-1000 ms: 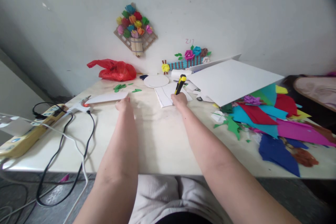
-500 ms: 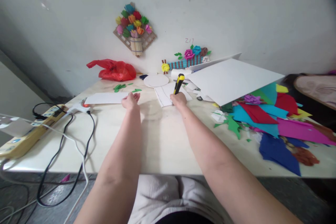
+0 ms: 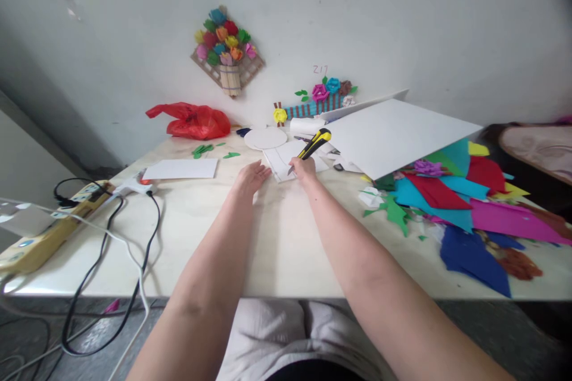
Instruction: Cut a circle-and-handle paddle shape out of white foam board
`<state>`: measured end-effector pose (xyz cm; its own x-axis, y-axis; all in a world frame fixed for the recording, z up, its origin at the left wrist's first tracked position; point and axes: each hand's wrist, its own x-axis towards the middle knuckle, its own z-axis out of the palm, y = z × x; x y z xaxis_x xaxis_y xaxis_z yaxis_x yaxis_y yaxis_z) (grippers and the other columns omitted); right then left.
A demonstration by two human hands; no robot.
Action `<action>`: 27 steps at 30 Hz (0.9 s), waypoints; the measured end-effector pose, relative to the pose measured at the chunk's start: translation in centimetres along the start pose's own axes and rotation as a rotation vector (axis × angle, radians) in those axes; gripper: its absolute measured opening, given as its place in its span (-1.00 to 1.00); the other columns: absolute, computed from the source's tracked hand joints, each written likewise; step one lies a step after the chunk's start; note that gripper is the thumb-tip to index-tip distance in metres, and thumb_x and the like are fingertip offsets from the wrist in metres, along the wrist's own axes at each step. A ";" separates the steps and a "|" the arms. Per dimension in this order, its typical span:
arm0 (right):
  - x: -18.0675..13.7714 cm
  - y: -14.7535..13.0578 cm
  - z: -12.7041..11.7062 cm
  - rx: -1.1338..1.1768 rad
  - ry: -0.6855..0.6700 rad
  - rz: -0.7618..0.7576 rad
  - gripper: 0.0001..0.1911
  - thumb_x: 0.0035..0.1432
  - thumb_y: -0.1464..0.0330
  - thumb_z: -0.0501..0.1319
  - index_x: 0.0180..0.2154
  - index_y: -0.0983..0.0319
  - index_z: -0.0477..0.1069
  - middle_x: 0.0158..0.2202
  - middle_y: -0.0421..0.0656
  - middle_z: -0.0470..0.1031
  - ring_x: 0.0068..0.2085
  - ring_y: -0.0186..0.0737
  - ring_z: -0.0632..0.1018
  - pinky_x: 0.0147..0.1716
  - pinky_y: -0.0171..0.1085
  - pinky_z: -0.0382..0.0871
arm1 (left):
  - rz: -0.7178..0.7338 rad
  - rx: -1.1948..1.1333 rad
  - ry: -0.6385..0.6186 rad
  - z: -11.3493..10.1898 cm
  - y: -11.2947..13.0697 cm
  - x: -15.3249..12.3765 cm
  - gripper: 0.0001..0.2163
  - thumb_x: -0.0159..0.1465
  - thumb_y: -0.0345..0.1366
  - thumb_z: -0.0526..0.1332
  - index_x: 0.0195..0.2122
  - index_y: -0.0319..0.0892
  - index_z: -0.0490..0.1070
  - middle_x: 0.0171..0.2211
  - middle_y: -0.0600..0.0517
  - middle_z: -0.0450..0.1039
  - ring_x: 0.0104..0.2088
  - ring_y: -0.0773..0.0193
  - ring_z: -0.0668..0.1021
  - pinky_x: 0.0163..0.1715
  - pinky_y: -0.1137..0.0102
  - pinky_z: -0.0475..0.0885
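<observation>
A yellow-and-black utility knife (image 3: pixel 316 144) is held in my right hand (image 3: pixel 304 171), its blade pointing down and left over a white sheet with a line on it (image 3: pixel 277 159). My left hand (image 3: pixel 254 177) lies just left of that sheet, fingers stretched out and holding nothing. A white round disc (image 3: pixel 265 138) lies behind the sheet. To the left, a white rectangular board piece (image 3: pixel 181 168) rests by itself on the table (image 3: pixel 286 238).
At right, a large white board (image 3: pixel 402 134) leans over coloured paper scraps (image 3: pixel 447 196). A red plastic bag (image 3: pixel 199 122) and green paper leaves (image 3: pixel 203 150) lie at back left. A power strip (image 3: pixel 53 229) with cables and a glue gun (image 3: pixel 133 186) occupy the left side.
My left hand has let go of the white rectangular piece and moved right, towards the lined sheet. The knife in my right hand has tilted from near upright to slanting, its blade now showing.
</observation>
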<state>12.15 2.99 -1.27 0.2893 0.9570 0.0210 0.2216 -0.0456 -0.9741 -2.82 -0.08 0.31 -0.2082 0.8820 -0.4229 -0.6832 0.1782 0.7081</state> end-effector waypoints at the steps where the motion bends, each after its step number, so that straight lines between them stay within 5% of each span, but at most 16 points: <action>1: 0.1 0.1 0.0 0.011 -0.011 0.001 -0.92 -0.16 0.37 0.22 -0.56 0.25 0.46 -0.69 -0.20 0.38 -0.52 -0.21 0.51 -0.57 -0.35 0.28 | 0.000 -0.007 0.010 0.0 0.1 0.0 -0.69 0.24 -0.54 0.15 0.02 -0.28 0.33 -0.06 -0.23 0.39 -0.15 0.14 0.58 -0.27 0.38 0.56; 8: 0.0 -0.7 -0.2 0.113 -0.075 0.002 -0.95 -0.21 0.42 0.22 -0.63 0.25 0.40 -0.75 -0.25 0.26 -0.63 -0.30 0.39 -0.63 -0.35 0.18 | 0.167 0.196 0.035 -0.4 0.1 1.1 -0.96 0.21 -0.52 0.22 -0.31 -0.33 0.39 -0.40 -0.09 0.43 -0.45 0.31 0.56 -0.54 0.55 0.42; 16: -1.8 -2.0 -0.3 0.326 -0.302 0.021 -0.92 -0.26 0.47 0.14 -0.70 0.28 0.30 -0.82 -0.31 0.13 -0.73 -0.48 0.11 -0.69 -0.40 0.17 | 0.315 0.502 0.009 -1.7 0.0 2.3 -0.69 0.05 -0.42 0.40 -0.66 -0.22 0.25 -0.75 0.15 0.18 -0.74 0.49 0.23 -0.74 0.53 0.04; 22: -1.8 -1.3 -0.3 0.481 -0.511 0.054 -0.92 -0.27 0.44 0.09 -0.69 0.26 0.31 -0.87 -0.34 0.04 -0.76 -0.48 0.04 -0.69 -0.38 0.25 | 0.373 0.345 -0.111 -2.0 0.0 2.3 -0.81 -0.02 -0.41 0.44 -0.50 -0.26 0.41 -0.57 0.07 0.44 -0.60 0.41 0.44 -0.56 0.50 0.37; 27: -1.7 -1.5 -0.7 0.681 -0.444 0.063 -0.93 -0.24 0.44 0.07 -0.67 0.23 0.28 -0.86 -0.37 0.05 -0.76 -0.48 0.06 -0.67 -0.42 0.24 | 0.333 0.311 -0.173 -2.4 0.2 2.1 -0.82 0.00 -0.42 0.44 -0.45 -0.26 0.43 -0.51 0.03 0.51 -0.53 0.35 0.52 -0.47 0.46 0.47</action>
<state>11.94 1.25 0.29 -0.1457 0.9893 0.0097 -0.4389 -0.0558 -0.8968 -5.05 0.79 -1.78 -0.2427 0.9681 -0.0631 -0.3522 -0.0273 0.9355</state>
